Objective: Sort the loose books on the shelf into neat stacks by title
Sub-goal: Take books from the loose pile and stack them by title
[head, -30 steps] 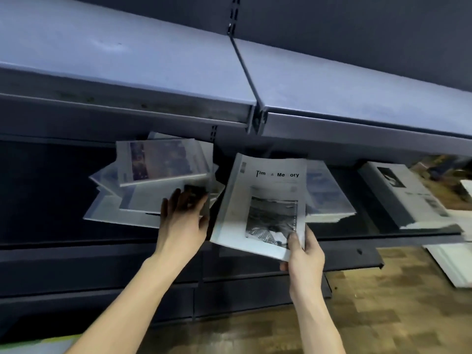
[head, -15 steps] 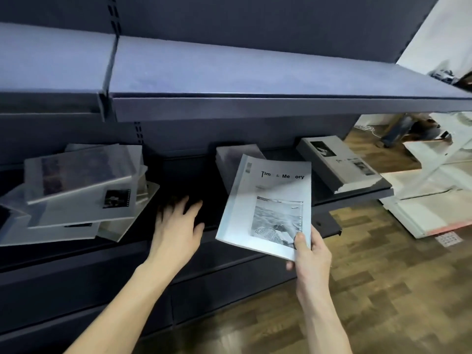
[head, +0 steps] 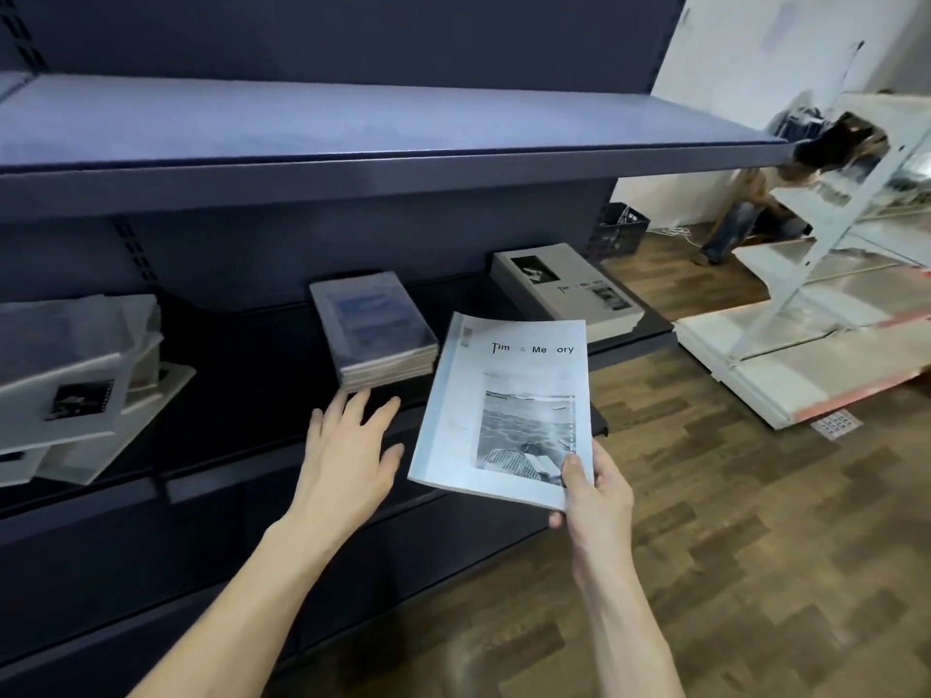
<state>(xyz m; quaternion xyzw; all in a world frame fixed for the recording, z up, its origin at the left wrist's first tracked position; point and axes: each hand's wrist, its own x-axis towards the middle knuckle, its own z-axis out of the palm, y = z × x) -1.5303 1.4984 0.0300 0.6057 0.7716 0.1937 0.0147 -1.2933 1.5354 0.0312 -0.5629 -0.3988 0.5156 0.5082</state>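
My right hand (head: 594, 491) grips the lower right corner of a pale book titled "Time & Memory" (head: 509, 395), held tilted in the air in front of the dark shelf (head: 242, 355). My left hand (head: 347, 455) hovers open with fingers spread, just below a neat stack of blue-covered books (head: 373, 330). A messy pile of loose books (head: 80, 390) lies at the left of the shelf. At the shelf's right end rests a neat stack of white books (head: 569, 289) with the same kind of cover.
An upper shelf (head: 352, 128) overhangs the books. Right of the unit are wooden floor (head: 755, 521), white shelf panels (head: 806, 365) lying flat, a leaning white frame (head: 826, 193), a dark crate (head: 617, 236) and a crouching person (head: 745, 214).
My view has swung right, so the messy pile now sits far left. My left hand left that pile and moved right toward the blue stack. The held book stayed in my right hand.
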